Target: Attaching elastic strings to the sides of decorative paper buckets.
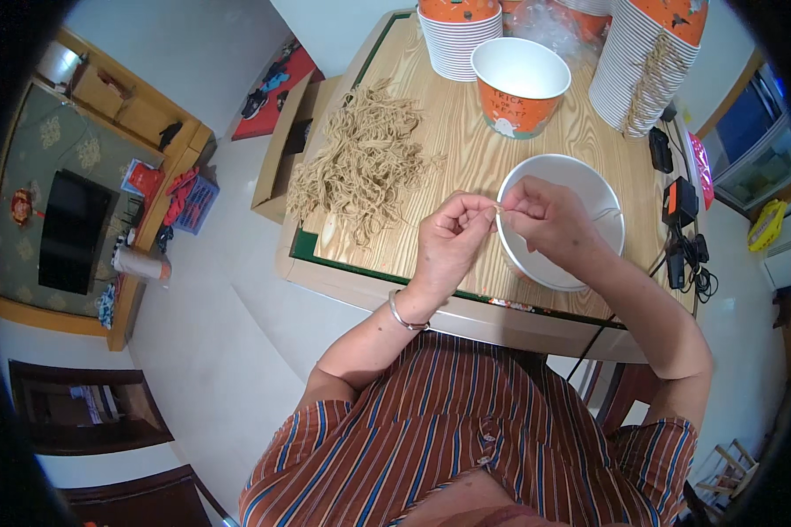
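Tan string (498,209): one strand between both hands; one heap (358,167) left of the left hand
Left hand (451,239): fingertips pinching the strand
Right hand (551,226): likewise, over one white-lined bucket (589,180)
Lettering: dark, on one orange bucket (523,107) beyond the hands
Stacks (646,70): at least two, farther off

One worktop (453,132) bore one twine heap (360,162), two single buckets (598,193) and at least two bucket stacks (461,48); above it were one left hand (453,237) and one right hand (554,224); left of it, one television (77,233).
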Demonstrator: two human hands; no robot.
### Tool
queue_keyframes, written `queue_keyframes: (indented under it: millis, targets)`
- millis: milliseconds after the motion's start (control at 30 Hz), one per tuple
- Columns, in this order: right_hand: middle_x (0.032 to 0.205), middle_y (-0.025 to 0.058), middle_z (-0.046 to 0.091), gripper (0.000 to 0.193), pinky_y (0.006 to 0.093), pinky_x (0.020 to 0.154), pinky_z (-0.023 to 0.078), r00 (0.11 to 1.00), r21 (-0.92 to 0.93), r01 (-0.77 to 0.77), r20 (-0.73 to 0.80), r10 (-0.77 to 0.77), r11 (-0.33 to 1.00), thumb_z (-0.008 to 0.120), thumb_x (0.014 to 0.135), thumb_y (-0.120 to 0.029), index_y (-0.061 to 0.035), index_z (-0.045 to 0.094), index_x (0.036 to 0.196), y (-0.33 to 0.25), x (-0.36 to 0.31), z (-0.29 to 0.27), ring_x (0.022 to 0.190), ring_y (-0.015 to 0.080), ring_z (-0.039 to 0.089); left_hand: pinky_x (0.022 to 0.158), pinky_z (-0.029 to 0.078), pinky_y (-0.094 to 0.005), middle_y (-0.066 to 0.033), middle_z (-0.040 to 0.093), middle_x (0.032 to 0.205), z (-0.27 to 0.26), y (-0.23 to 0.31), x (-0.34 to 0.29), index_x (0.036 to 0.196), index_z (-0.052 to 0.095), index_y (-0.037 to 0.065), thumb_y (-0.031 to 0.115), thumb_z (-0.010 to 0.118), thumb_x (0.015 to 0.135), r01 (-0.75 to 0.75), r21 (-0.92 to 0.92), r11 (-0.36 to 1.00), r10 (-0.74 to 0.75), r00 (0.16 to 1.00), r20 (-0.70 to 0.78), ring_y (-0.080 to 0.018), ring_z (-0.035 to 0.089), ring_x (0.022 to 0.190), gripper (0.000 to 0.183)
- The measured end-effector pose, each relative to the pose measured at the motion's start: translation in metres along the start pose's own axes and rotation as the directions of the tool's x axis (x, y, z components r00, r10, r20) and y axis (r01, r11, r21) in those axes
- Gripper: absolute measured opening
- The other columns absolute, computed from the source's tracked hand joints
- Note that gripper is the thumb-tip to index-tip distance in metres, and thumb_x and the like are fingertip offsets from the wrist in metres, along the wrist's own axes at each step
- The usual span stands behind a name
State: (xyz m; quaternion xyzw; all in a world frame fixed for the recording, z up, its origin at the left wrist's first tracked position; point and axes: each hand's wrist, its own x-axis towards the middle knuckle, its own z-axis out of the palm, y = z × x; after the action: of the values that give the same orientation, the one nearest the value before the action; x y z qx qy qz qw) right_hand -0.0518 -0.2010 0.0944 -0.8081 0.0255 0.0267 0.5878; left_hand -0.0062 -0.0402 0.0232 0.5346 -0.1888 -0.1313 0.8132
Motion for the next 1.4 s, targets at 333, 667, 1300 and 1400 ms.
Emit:
queue_keyframes:
  millis: [333,667,1300,1400]
  targets:
    - [0.075,0.0024,0.06,0.011,0.0247,0.063,0.048,1.0,-0.074,0.006,-0.014,-0.007,0.997,0.066,0.086,-0.008,0.0012,0.06,0.088,0.0,0.002,0.0,0.071,0.0064,0.056,0.075,0.049,-0.019,-0.0009,0.065,0.088,-0.003,0.004,-0.001,0.102,0.063,-0.002,0.002,0.059,0.095,0.046,0.051,0.998,-0.047,0.999,0.018,-0.0053,0.06,0.08,0.009]
    - [0.084,0.0124,0.057,0.008,0.035,0.064,0.048,0.923,-0.351,0.347,-0.038,-0.384,0.87,0.062,0.084,-0.004,-0.0026,0.058,0.09,0.001,-0.004,0.002,0.072,0.0264,0.06,0.076,0.05,-0.0214,-0.0034,0.067,0.087,-0.004,0.008,0.003,0.103,0.062,-0.001,0.005,0.058,0.096,0.175,-0.087,0.981,-0.172,0.984,0.04,-0.0081,0.063,0.079,0.01]
    - [0.083,0.011,0.055,0.012,0.0365,0.064,0.054,0.78,-0.774,0.441,0.081,-0.621,0.454,0.064,0.075,-0.006,-0.0018,0.058,0.084,0.002,-0.005,0.007,0.074,0.0277,0.064,0.071,0.048,-0.0219,-0.0051,0.067,0.087,0.0,0.016,0.002,0.097,0.067,-0.003,0.003,0.062,0.092,0.229,-0.146,0.962,-0.233,0.972,-0.009,-0.0091,0.058,0.074,0.009]
    - [0.083,0.0118,0.056,0.012,0.0382,0.063,0.053,0.775,-0.791,0.461,0.137,-0.618,0.402,0.063,0.075,-0.006,-0.002,0.058,0.085,0.008,-0.004,0.006,0.074,0.0291,0.064,0.071,0.048,-0.0219,-0.0054,0.067,0.088,0.001,0.017,0.0,0.097,0.067,-0.003,0.003,0.063,0.092,0.226,-0.166,0.96,-0.236,0.971,-0.041,-0.0092,0.058,0.074,0.009]
